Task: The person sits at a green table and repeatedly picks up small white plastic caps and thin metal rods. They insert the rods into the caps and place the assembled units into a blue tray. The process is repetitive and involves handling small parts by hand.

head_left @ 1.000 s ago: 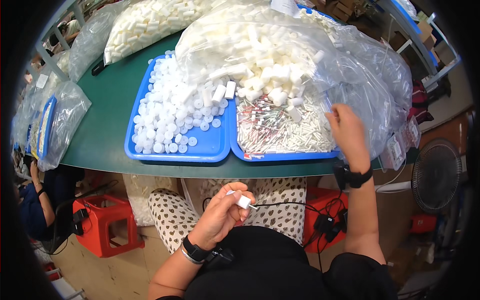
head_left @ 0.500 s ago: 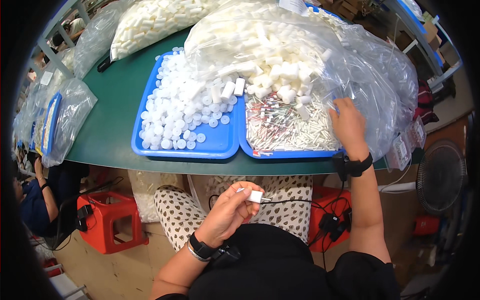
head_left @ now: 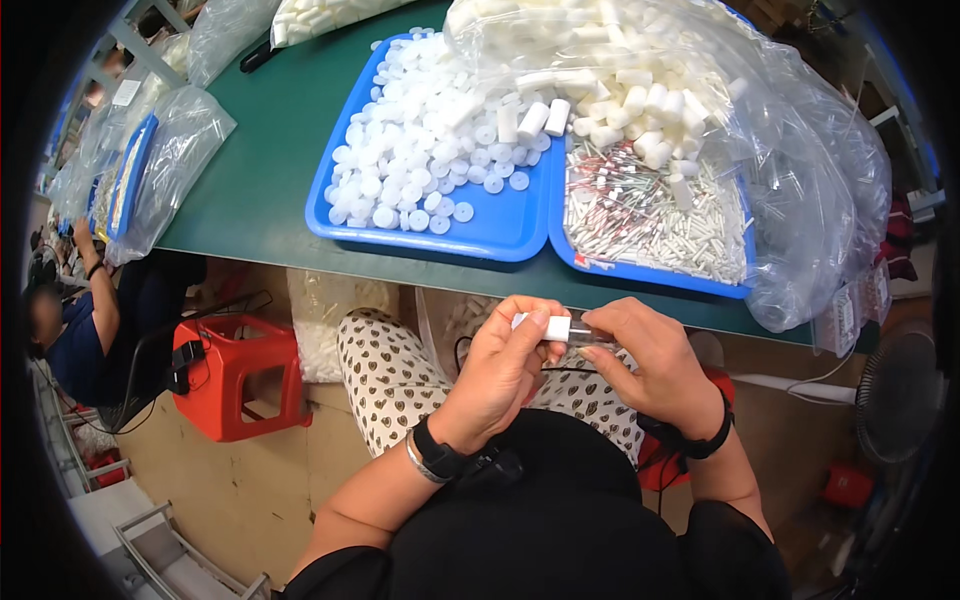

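Observation:
In front of my lap, my left hand (head_left: 495,372) is closed around a short white plastic cylinder (head_left: 555,328), held roughly level. Against its right end lies a clear tube-like piece (head_left: 590,337), pinched between the thumb and fingers of my right hand (head_left: 655,362). Whether the clear piece sits over the cylinder's end or only touches it, I cannot tell. Beyond the hands, a blue tray (head_left: 455,245) carries many translucent white discs (head_left: 400,170). To its right, another blue tray (head_left: 650,275) holds small white rods (head_left: 690,235), red-and-white thin pieces and white cylinders.
A large clear bag (head_left: 800,170) of white cylinders drapes over the right tray. The green table's (head_left: 270,160) front edge runs beyond my hands. Left of my knees stands a red stool (head_left: 235,375); a black fan (head_left: 905,385) is at the right. Another person's arm (head_left: 100,300) shows far left.
My right hand has come back from the right tray to my left hand, with a clear piece now in its fingers. The view has shifted, and the left hand still holds the white cylinder.

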Demonstrator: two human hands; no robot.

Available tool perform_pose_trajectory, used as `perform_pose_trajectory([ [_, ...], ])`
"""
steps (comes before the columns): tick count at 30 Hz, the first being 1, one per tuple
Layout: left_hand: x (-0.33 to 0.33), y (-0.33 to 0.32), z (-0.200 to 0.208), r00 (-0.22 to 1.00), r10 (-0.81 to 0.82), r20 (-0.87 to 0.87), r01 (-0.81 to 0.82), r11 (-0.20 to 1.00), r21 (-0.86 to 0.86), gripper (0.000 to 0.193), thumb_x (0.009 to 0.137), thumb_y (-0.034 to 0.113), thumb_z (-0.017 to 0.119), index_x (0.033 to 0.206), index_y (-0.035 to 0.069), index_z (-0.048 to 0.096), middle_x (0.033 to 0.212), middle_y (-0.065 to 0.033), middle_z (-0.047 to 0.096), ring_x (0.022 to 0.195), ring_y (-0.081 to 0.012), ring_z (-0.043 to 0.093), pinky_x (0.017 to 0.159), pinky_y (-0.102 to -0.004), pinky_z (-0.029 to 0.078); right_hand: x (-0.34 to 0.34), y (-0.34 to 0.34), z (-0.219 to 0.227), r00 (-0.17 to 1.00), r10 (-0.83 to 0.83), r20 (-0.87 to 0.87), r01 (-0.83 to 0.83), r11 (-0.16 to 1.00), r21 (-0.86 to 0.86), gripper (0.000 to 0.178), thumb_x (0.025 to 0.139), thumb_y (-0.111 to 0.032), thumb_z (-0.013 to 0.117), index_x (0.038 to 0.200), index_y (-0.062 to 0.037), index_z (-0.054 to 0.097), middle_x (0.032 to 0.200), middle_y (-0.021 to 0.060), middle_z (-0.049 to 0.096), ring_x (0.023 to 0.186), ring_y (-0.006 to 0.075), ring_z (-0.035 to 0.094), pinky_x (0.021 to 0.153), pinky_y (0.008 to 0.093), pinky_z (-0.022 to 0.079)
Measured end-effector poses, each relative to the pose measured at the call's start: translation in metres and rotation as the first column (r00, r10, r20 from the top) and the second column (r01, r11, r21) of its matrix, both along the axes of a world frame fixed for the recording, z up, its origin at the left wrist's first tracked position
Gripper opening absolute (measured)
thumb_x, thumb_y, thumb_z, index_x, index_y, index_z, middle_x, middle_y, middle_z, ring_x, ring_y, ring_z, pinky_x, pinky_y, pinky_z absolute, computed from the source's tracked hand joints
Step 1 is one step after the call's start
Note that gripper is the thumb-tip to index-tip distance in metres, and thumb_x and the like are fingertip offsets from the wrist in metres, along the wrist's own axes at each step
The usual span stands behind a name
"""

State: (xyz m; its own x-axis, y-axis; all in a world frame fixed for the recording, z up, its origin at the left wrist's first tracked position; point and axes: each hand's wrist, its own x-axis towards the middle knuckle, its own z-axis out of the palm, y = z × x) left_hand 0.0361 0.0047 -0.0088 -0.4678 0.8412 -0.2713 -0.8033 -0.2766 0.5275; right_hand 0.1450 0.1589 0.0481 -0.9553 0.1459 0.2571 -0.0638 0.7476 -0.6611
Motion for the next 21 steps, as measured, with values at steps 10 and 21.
perform_pose_trajectory([
  [10,0.009,-0.004,-0.015,0.756,0.093,-0.648,-0.23,0.964,-0.13,0.017,0.098,0.005,0.053,0.115,0.002,0.052,0.111,-0.0082,0.051,0.094,-0.0119,0.054,0.083,-0.0251,0.046,-0.007,-0.02,-0.035,0.995,-0.079,-0.052,0.073,0.99,-0.121,0.027,0.083,0.001,0.068,0.107,0.0028,0.058,0.093,0.016,0.062,0.078,0.0319,0.065,0.066,0.0374,0.052],
  [21,0.008,-0.011,-0.021,0.781,-0.084,-0.619,0.089,0.996,-0.022,0.044,0.094,0.005,0.052,0.138,0.003,0.046,0.155,-0.0158,0.033,0.138,-0.0244,0.04,0.112,-0.0376,0.034,-0.006,-0.039,-0.05,0.997,0.003,-0.083,-0.021,0.976,-0.217,0.024,0.086,0.006,0.057,0.11,0.0013,0.057,0.096,0.0175,0.063,0.085,0.0373,0.065,0.07,0.0412,0.053],
])
